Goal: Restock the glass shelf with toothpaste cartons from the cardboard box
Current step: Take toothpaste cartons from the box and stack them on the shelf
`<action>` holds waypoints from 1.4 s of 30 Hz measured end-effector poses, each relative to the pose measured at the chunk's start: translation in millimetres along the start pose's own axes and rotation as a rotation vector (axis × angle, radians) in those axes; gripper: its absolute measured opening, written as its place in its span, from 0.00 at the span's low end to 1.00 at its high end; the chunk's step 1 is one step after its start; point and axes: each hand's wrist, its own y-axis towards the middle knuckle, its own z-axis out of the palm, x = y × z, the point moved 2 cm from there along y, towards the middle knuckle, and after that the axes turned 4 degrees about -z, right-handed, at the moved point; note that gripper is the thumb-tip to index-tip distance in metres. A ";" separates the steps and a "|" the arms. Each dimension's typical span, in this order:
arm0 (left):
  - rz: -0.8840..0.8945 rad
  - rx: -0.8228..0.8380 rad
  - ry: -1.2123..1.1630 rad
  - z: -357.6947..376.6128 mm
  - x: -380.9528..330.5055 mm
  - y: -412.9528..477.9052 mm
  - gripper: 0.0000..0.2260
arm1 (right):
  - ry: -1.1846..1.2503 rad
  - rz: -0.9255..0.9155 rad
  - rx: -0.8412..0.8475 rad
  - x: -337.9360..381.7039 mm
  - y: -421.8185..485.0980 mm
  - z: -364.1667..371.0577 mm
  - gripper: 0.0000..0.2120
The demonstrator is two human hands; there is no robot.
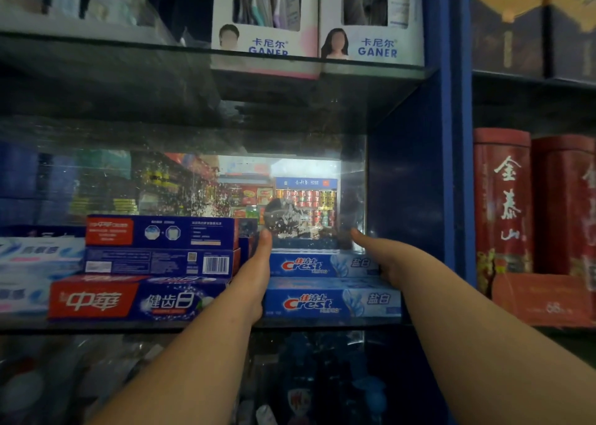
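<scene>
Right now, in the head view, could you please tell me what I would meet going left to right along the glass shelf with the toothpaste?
White-and-blue cartons → red-and-blue cartons → left hand → Crest cartons → right hand → blue shelf upright → red tins.
</scene>
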 end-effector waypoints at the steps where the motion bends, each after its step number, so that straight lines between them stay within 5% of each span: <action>1: 0.002 -0.007 0.007 0.4 -0.2 -0.6 0.31 | -0.006 0.003 0.002 -2.8 6.1 -1.2 0.73; 7: -0.006 0.003 0.057 3.1 -2.1 -3.6 0.29 | 0.066 0.021 0.039 -6.2 15.2 -6.5 0.71; 14: -0.031 -0.039 0.047 6.0 -10.7 -3.0 0.43 | 0.143 -0.011 0.033 5.4 -31.5 1.3 0.62; 21: -0.046 -0.085 0.045 5.9 -9.0 -3.0 0.50 | 0.088 -0.013 0.050 -22.7 31.6 -13.6 0.68; 25: -0.024 -0.068 0.059 7.7 -12.0 -10.5 0.41 | 0.126 -0.024 0.076 -17.1 12.7 -6.7 0.69; 29: -0.059 -0.090 0.057 -1.7 -7.7 15.5 0.54 | 0.193 -0.022 0.100 -15.0 5.2 -6.5 0.72; 35: 0.011 -0.121 0.193 13.0 -26.8 -44.0 0.32 | 0.110 -0.108 -0.062 10.7 -68.8 -1.3 0.46; 39: 0.003 -0.053 0.238 1.4 -5.6 -38.5 0.54 | 0.068 -0.148 -0.103 -3.5 -91.8 11.0 0.56; 42: 0.051 -0.100 0.309 -12.5 11.6 -38.0 0.58 | -0.054 -0.210 -0.216 -20.9 -107.8 17.9 0.44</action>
